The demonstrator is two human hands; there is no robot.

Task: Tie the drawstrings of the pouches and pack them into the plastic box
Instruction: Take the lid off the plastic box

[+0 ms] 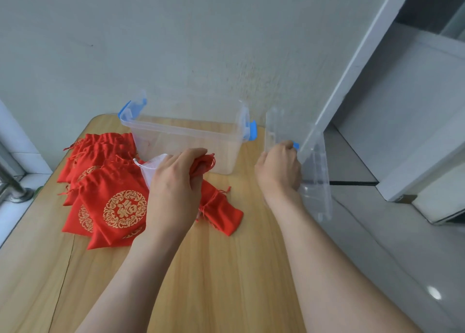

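Note:
A pile of red drawstring pouches point(113, 202) with gold emblems lies on the left of the wooden table point(226, 269). My left hand point(173, 181) grips the gathered top of one red pouch point(219, 207) just in front of the clear plastic box point(186, 136), which stands open with blue latches. A white mesh pouch point(151, 166) shows under that hand. My right hand point(279, 169) holds the clear lid point(314, 169) upright at the table's right edge.
The wall stands right behind the box. A white door frame point(352, 81) and grey floor point(377, 232) lie past the table's right edge. A metal rail point(12, 187) sits at the far left.

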